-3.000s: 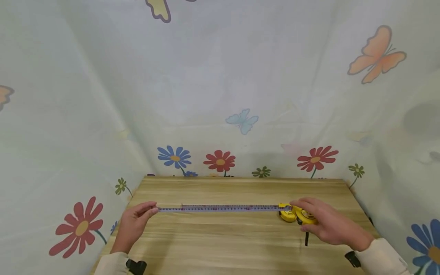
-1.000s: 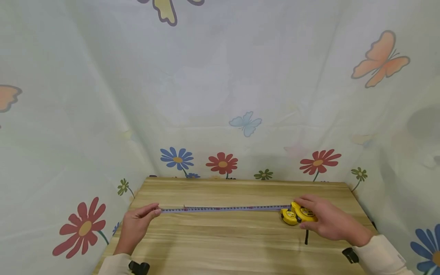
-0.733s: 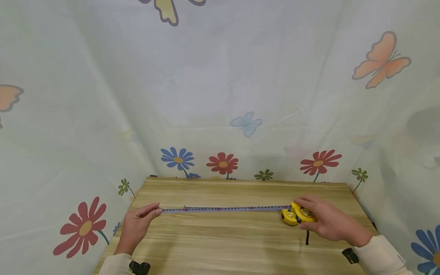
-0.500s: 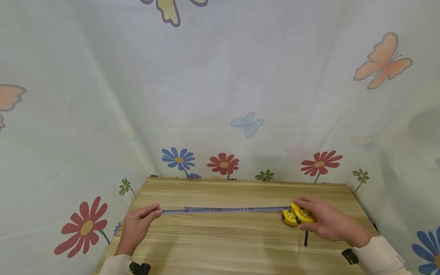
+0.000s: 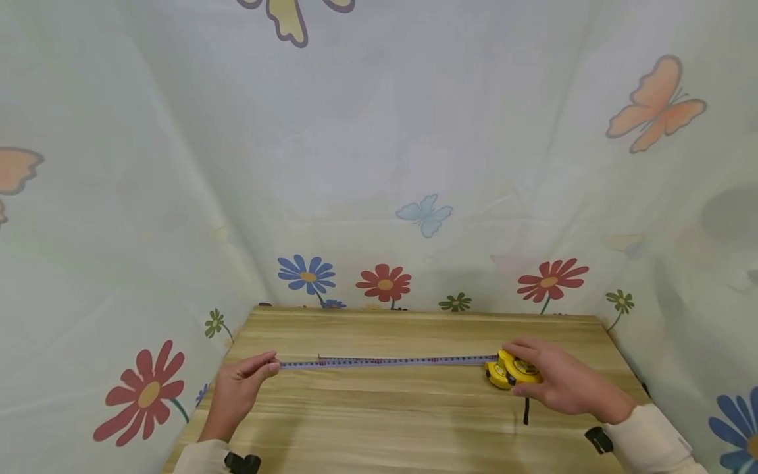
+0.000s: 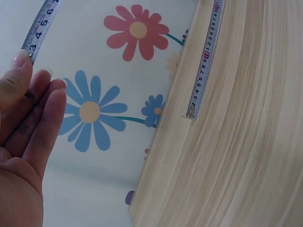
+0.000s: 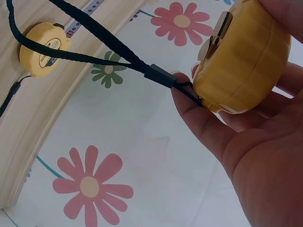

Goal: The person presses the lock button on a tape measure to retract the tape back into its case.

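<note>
Two yellow tape measures show at the right in the head view. One tape measure lies on the wooden table with its blade drawn out leftward, hook end on the wood. My right hand grips the second tape measure by its case, above and slightly right of the first. Its black wrist strap hangs loose. Out to the left, thumb and fingers of my left hand pinch the end of the held tape's blade, stretched over the lying one and reaching further left. The pinched tip is hidden.
The wooden table ends at the back against a pale curtain printed with flowers and butterflies, which also rises on both sides. A dark strap hangs from the lying tape measure.
My right hand has shifted slightly left with its tape measure, which now overlaps the lying one more. My left hand has kept its pinch, almost still. The view has tilted a little.
</note>
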{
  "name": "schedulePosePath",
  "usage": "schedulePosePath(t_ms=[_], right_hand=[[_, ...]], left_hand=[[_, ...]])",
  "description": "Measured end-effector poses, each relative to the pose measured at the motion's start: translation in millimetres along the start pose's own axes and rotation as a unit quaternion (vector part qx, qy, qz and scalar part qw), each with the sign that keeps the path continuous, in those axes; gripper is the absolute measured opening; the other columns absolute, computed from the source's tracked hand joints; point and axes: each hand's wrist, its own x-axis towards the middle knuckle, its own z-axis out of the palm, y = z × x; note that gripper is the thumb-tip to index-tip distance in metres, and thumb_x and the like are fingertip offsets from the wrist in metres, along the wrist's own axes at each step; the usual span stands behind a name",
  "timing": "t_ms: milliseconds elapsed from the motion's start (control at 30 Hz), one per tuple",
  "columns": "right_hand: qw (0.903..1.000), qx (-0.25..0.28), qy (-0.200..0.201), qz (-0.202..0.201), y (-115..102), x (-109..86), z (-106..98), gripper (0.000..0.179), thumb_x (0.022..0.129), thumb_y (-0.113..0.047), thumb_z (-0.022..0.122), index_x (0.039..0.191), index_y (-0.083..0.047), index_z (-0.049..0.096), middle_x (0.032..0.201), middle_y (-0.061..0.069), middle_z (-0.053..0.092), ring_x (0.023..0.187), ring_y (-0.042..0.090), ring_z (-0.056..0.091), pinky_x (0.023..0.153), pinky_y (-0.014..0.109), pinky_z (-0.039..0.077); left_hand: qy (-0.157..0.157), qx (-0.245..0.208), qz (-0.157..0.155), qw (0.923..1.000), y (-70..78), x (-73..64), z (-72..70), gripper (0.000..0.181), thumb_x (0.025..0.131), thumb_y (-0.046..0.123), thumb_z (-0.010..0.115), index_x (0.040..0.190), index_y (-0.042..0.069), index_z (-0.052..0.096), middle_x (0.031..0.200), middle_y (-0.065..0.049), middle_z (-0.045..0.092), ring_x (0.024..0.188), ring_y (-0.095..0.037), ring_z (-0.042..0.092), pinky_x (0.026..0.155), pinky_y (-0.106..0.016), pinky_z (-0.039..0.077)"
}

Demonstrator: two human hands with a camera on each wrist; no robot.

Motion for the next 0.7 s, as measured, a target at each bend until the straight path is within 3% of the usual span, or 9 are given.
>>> schedulePosePath(t_ms=[433, 700], right_hand=[[1.0000, 0.002, -0.003, -0.003, -2.3, 5.2, -0.4, 0.067, 0.093, -0.036, 0.079, 0.146, -0.002, 0.058, 0.149, 0.020, 0.057, 0.131, 0.038, 0.060, 0.104, 0.057, 0.052], [0.9999, 0.007, -0.007, 0.001, -1.9, 6.7, -0.3, 0.068, 0.094, -0.038, 0.078, 0.148, -0.003, 0.057, 0.151, 0.021, 0.056, 0.132, 0.039, 0.059, 0.104, 0.056, 0.052]], left_hand=[[0.007, 0.005, -0.026, 0.9996, -2.1, 0.2, 2.3, 0.039, 0.095, 0.039, 0.077, 0.126, 0.015, 0.077, 0.117, -0.006, 0.080, 0.097, 0.008, 0.070, 0.085, -0.009, 0.052], [0.003, 0.005, -0.026, 0.9996, -0.8, 1.1, 5.8, 0.039, 0.094, 0.039, 0.077, 0.126, 0.016, 0.077, 0.117, -0.005, 0.080, 0.097, 0.008, 0.071, 0.085, -0.011, 0.054]])
